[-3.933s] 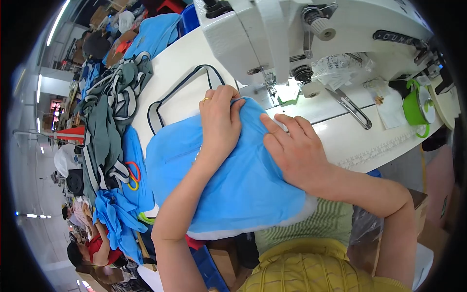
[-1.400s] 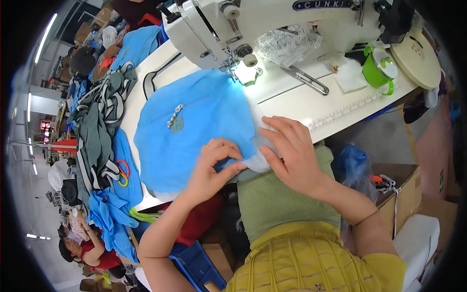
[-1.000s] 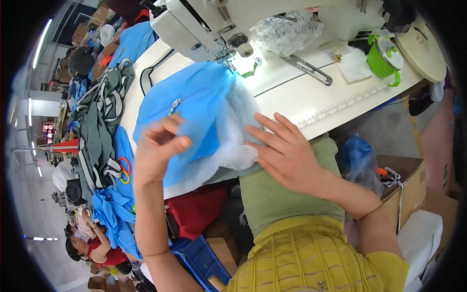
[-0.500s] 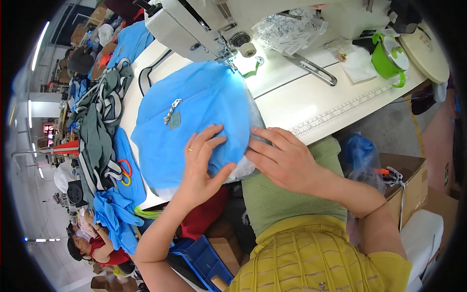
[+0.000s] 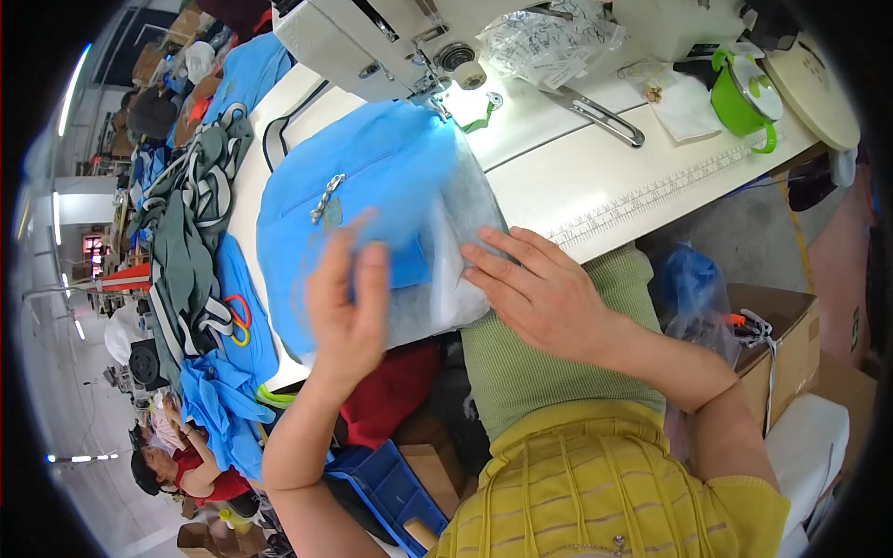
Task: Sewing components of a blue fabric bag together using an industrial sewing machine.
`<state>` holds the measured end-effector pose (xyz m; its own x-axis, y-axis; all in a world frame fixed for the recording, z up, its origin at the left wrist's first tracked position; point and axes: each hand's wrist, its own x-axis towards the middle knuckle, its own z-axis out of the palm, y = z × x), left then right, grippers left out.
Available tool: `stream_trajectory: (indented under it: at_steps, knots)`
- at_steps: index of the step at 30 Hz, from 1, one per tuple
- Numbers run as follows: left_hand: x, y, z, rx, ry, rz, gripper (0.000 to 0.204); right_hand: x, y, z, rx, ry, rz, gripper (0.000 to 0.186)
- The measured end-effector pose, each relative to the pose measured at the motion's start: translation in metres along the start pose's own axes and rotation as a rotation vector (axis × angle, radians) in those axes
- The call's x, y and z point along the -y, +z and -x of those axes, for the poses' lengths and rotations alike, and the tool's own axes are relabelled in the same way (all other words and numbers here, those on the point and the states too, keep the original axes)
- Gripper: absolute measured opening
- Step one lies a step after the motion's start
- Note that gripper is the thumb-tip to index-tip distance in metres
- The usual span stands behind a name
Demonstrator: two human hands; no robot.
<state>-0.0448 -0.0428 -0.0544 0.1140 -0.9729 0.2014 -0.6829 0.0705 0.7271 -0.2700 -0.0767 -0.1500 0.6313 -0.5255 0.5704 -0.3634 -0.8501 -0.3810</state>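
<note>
Left hand (image 5: 344,307): blurred, fingers pointed forward; couldn't tell grip.
Right hand (image 5: 549,298): lay flat, fingers extended, unclenched, on thin white lining (image 5: 450,265).
Blue zippered cloth panel (image 5: 293,232): far corner sat at bulky white sewing machine (image 5: 358,46).

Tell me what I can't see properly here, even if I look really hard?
All in the head view:
- Left hand: blurred by movement, so its grip on the blue fabric is unclear.
- White layer: partly hidden by the blue fabric and the right hand.
- Sewing machine: its top is cut off by the picture's upper edge.
- Green cup: its lid hides the inside.
</note>
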Motion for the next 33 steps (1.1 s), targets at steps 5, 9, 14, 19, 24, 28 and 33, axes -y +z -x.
stream_trajectory:
  at_steps: [5, 9, 14, 19, 24, 28, 33]
  knots:
    - [0.017, 0.032, 0.000, 0.300, 0.397, -0.128, 0.040, -0.001, 0.000, 0.002, -0.016, -0.011, -0.010, 0.035]
    - [0.012, 0.033, 0.001, 0.312, 0.294, -0.094, 0.048, -0.003, 0.003, 0.001, -0.138, 0.010, -0.060, 0.035]
    - [0.011, 0.040, -0.006, 0.306, 0.178, -0.191, 0.049, -0.002, 0.006, 0.002, -0.111, 0.009, -0.054, 0.036]
    - [0.007, 0.042, -0.019, 0.266, 0.321, -0.179, 0.045, -0.001, 0.002, 0.000, -0.087, 0.009, -0.030, 0.034]
    - [0.015, 0.047, -0.019, 0.374, 0.354, -0.143, 0.048, -0.001, 0.000, 0.000, -0.069, 0.029, -0.058, 0.031]
    - [0.022, 0.050, -0.018, 0.391, 0.352, -0.090, 0.046, -0.003, -0.003, 0.000, -0.058, 0.014, -0.057, 0.031]
    - [0.027, 0.054, -0.012, 0.364, 0.347, -0.074, 0.049, -0.004, -0.008, 0.004, -0.070, 0.007, 0.010, 0.033]
